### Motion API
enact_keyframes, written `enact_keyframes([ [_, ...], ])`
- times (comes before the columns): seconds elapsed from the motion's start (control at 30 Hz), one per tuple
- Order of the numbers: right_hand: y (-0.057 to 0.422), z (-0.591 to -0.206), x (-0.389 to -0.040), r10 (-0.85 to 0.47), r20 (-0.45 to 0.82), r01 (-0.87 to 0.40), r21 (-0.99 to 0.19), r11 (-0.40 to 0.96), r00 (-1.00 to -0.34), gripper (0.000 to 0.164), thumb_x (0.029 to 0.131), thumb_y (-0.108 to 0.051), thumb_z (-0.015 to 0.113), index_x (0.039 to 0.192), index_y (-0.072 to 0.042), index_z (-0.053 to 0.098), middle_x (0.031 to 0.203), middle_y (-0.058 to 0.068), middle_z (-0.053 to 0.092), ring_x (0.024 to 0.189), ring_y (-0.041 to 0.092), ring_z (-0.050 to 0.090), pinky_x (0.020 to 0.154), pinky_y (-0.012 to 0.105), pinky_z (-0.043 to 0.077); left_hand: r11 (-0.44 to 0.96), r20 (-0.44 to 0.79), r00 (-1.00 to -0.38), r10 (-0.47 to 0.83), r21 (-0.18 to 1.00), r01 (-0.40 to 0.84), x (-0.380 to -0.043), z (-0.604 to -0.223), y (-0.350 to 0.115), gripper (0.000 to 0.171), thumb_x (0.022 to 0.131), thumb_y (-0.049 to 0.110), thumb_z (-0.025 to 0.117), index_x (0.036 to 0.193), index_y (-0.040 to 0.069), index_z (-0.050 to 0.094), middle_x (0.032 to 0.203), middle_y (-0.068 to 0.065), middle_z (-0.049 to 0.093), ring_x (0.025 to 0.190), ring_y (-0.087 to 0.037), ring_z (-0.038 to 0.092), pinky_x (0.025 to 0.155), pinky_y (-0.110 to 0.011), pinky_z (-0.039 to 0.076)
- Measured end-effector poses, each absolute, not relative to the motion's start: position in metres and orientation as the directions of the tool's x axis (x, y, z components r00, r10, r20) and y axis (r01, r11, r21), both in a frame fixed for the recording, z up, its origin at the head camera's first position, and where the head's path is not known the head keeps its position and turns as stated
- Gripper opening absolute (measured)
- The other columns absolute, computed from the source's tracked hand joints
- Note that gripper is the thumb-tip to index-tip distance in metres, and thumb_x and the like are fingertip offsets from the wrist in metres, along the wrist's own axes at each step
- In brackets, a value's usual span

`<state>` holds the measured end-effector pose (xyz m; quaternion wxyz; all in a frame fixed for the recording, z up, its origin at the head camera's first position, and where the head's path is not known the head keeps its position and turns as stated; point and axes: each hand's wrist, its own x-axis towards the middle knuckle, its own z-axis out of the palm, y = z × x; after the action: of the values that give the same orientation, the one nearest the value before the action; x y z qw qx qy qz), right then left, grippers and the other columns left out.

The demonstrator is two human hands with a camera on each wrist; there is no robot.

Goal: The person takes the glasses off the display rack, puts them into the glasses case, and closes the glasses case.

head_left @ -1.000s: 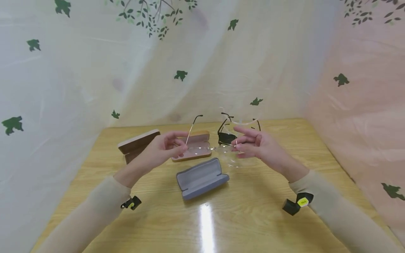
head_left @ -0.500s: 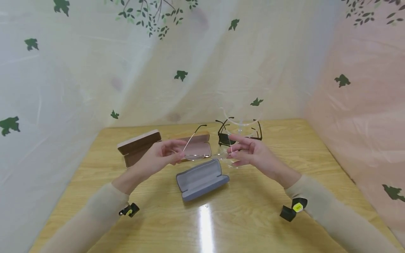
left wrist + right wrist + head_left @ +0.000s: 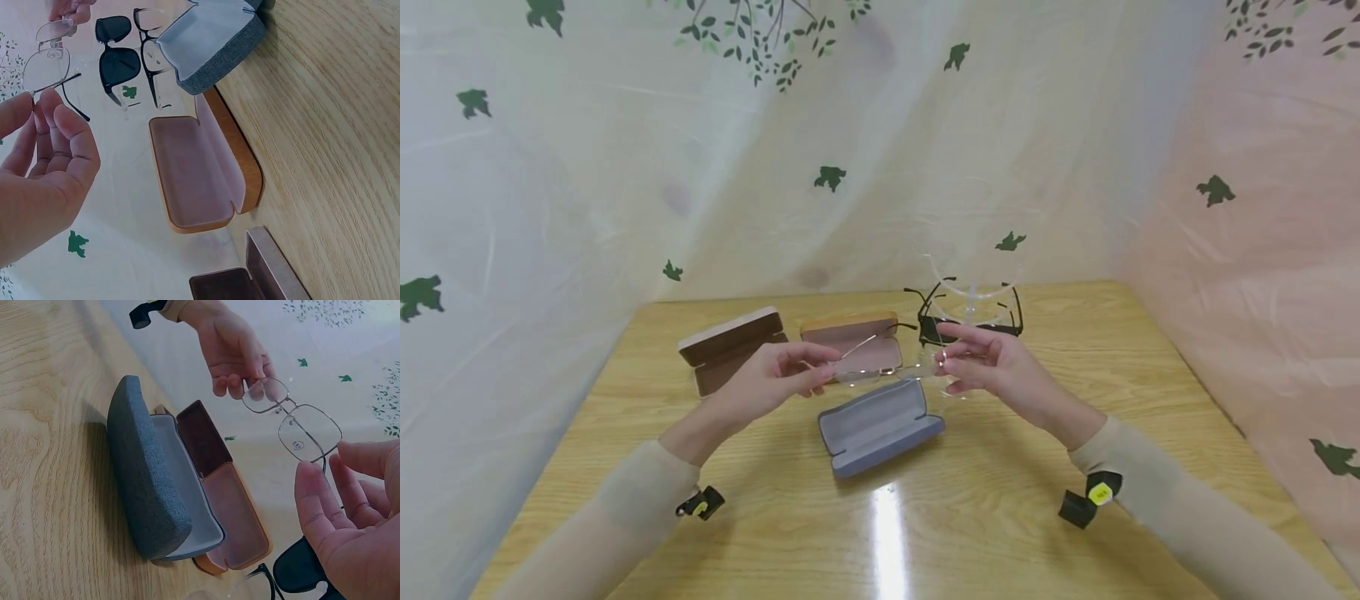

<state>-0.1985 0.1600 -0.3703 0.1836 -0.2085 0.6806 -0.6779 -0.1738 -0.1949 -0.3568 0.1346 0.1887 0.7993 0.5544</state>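
A pair of thin metal-framed eyeglasses (image 3: 891, 372) with clear lenses is held up between both hands above the table. My left hand (image 3: 778, 375) pinches its left outer corner by the hinge, and my right hand (image 3: 992, 362) pinches the right one. The left temple, dark-tipped, slants inward behind the lenses; the right temple points back. A small mark shows on one lens (image 3: 309, 431) in the right wrist view. Just below the eyeglasses lies an open blue-grey glasses case (image 3: 880, 429). An open orange-brown case (image 3: 850, 329) with pink lining sits behind them, partly hidden.
An open dark brown case (image 3: 730, 350) stands at the back left, partly behind the left hand. Dark sunglasses (image 3: 120, 64) and black-framed glasses (image 3: 145, 44) lie behind the right hand, near a clear curved plastic piece (image 3: 972, 292). A cloth wall (image 3: 880, 208) rises at the table's back.
Both hands have lowered the eyeglasses a little toward the table and moved slightly left. The left temple has swung inward from pointing up and back.
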Motion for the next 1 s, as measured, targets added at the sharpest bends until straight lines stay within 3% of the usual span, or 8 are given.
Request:
enact_keyframes([
  [0.17, 0.16, -0.372, -0.198, -0.542, 0.023, -0.04, -0.999, 0.02, -0.84, 0.056, 0.099, -0.008, 0.067, 0.151, -0.006, 0.046, 0.122, 0.02, 0.06, 0.108, 0.03, 0.067, 0.087, 0.043, 0.059, 0.316, -0.008, -0.878, 0.478, 0.934, 0.164, -0.173, -0.358, -0.196, 0.03, 0.101, 0.022, 0.066, 0.128, 0.01, 0.069, 0.105, -0.013, 0.069, 0.086, -0.033, 0.063, 0.077, -0.034, 0.058],
  [0.3, 0.158, -0.374, -0.197, -0.549, 0.024, -0.05, -0.998, 0.034, -0.836, 0.054, 0.099, -0.009, 0.067, 0.149, -0.005, 0.048, 0.119, 0.017, 0.06, 0.104, 0.032, 0.068, 0.087, 0.045, 0.059, 0.315, 0.002, -0.849, 0.528, 0.928, 0.198, -0.17, -0.356, -0.194, 0.029, 0.103, 0.02, 0.063, 0.13, 0.012, 0.069, 0.081, -0.011, 0.059, 0.071, -0.021, 0.053, 0.062, -0.028, 0.048],
  [0.4, 0.156, -0.375, -0.197, -0.533, 0.023, -0.04, -0.999, 0.02, -0.846, 0.054, 0.099, -0.008, 0.067, 0.149, -0.003, 0.048, 0.117, 0.019, 0.061, 0.1, 0.027, 0.069, 0.087, 0.045, 0.059, 0.311, 0.006, -0.836, 0.549, 0.927, 0.211, -0.167, -0.353, -0.192, 0.029, 0.104, 0.021, 0.061, 0.131, 0.013, 0.068, 0.071, -0.008, 0.049, 0.065, -0.018, 0.047, 0.057, -0.028, 0.038],
  [0.73, 0.153, -0.373, -0.195, -0.53, 0.109, -0.102, -0.994, -0.042, -0.841, 0.07, 0.097, -0.002, 0.068, 0.158, -0.006, 0.033, 0.12, 0.022, 0.058, 0.099, 0.026, 0.07, 0.087, 0.046, 0.058, 0.242, -0.049, -0.887, 0.459, 0.968, 0.072, -0.166, -0.346, -0.192, 0.029, 0.105, 0.023, 0.059, 0.13, 0.01, 0.067, 0.076, -0.008, 0.052, 0.068, -0.017, 0.048, 0.063, -0.027, 0.043],
  [1.0, 0.154, -0.368, -0.193, -0.52, 0.15, -0.15, -0.988, -0.042, -0.841, 0.074, 0.093, 0.0, 0.072, 0.158, -0.008, 0.036, 0.122, 0.022, 0.058, 0.1, 0.023, 0.07, 0.092, 0.04, 0.057, 0.221, -0.089, -0.877, 0.473, 0.975, 0.02, -0.168, -0.345, -0.191, 0.03, 0.105, 0.02, 0.059, 0.131, 0.007, 0.066, 0.078, -0.007, 0.054, 0.067, -0.015, 0.048, 0.062, -0.026, 0.046],
])
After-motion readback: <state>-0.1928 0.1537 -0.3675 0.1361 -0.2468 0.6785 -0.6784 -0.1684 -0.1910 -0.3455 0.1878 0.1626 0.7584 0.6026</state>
